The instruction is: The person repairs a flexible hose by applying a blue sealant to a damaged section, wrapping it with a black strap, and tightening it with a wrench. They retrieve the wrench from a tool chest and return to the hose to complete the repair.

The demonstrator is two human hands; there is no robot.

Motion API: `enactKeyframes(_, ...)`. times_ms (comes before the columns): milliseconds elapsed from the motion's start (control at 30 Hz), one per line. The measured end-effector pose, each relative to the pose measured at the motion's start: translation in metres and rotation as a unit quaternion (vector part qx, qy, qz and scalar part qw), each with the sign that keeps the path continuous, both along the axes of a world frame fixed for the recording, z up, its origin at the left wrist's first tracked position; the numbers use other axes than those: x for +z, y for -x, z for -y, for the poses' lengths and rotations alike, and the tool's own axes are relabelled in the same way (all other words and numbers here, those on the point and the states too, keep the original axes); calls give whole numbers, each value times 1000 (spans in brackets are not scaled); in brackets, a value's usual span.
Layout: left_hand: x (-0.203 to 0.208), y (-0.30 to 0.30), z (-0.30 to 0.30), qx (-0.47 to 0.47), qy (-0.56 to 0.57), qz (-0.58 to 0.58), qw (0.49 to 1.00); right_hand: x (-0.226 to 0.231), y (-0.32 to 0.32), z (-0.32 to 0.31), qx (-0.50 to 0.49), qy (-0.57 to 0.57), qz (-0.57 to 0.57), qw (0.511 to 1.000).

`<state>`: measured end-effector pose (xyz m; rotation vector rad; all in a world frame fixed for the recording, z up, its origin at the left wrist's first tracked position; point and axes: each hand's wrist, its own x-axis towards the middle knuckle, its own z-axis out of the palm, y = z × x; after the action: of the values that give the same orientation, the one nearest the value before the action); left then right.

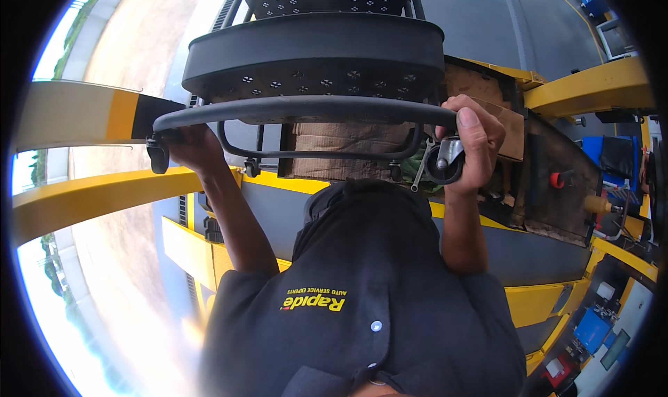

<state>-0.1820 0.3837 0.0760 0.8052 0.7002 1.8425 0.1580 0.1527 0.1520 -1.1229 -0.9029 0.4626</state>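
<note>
A black metal rolling cart with perforated shelves is in front of me, its tubular frame bar running crosswise near my body. My left hand is closed round the left end of this bar, beside a caster; the bar partly hides its fingers. At the other end, my right hand grips the corner of the frame, thumb on the outside, next to a caster wheel. Both forearms are bent up toward the bar. A thin metal tool like a wrench shows below the bar near the right caster.
Flattened cardboard lies beneath the cart. A dark open tray with a red-ended item is to the right. Yellow lift arms and a striped post stand left, another yellow beam right.
</note>
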Motion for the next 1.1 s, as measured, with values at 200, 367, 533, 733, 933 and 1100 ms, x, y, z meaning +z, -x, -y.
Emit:
enactKeyframes(200,-41,9,-21,-66,-36,8,997,-48,9,-23,36,1,18,999)
enactKeyframes(367,-69,19,-26,-80,13,19,997,-61,14,-33,49,16,29,998)
enactKeyframes(533,-80,24,-17,-34,33,-97,994,-69,25,-25,46,42,2,998)
enactKeyframes(733,-55,-6,24,61,144,-100,983,-66,16,-18,81,71,67,992)
enactKeyframes(933,-71,-22,121,-52,275,-61,958,-66,11,-10,66,62,30,995)
enactKeyframes(1100,-6,-101,204,-344,213,-222,887,-75,-3,10,101,92,8,991)
